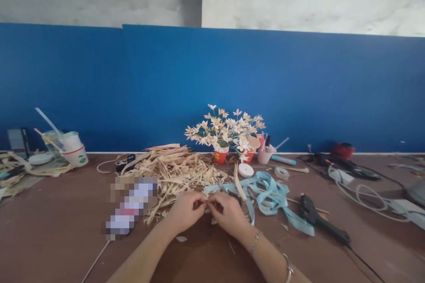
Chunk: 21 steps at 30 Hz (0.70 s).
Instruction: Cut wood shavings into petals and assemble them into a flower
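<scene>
My left hand and my right hand meet over the brown table, fingertips pinched together and nearly touching. A small pale piece shows between them, too small to make out. Just beyond lies a heap of dry straw-coloured husk strips. Pale scraps, one a small petal-shaped piece, lie on the table by my hands. To the right of my right hand a light blue ribbon is loosely coiled. Behind the heap, cream flowers stand in a red cup.
A black glue gun with a cord lies at the right, near white cables. A blurred-out device sits left of the heap. Cups stand at the far left. A white roll and pen cup are behind the ribbon.
</scene>
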Available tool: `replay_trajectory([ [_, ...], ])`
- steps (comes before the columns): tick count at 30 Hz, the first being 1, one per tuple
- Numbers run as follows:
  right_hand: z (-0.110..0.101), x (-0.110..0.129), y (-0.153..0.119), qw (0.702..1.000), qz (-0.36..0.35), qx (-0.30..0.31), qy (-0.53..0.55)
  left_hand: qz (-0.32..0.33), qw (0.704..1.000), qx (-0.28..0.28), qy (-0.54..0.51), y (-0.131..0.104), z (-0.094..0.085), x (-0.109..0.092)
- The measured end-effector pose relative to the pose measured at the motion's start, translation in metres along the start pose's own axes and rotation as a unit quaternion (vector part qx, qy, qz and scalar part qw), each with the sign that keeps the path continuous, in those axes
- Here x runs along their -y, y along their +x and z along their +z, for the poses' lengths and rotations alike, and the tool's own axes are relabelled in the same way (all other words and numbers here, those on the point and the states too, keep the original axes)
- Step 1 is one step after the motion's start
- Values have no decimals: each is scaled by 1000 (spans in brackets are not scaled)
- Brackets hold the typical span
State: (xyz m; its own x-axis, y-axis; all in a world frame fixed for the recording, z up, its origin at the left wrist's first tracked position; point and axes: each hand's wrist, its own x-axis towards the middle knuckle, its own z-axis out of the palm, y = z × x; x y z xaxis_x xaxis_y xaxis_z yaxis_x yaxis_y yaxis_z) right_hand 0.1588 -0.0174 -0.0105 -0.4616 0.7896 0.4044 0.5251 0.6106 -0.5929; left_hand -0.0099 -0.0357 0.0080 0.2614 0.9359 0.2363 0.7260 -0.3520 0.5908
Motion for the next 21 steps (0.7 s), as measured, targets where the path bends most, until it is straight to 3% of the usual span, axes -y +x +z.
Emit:
replay_trajectory([
  [7,4,6,0,994,50,-42,-88,-3,995,-66,74,0,13,-8],
  [17,9,3,0,971,114,-121,-172,-60,992,-99,46,3,19,-9],
  [21,0,-6,3,977,116,-136,-115,-89,992,-78,-38,4,18,0],
])
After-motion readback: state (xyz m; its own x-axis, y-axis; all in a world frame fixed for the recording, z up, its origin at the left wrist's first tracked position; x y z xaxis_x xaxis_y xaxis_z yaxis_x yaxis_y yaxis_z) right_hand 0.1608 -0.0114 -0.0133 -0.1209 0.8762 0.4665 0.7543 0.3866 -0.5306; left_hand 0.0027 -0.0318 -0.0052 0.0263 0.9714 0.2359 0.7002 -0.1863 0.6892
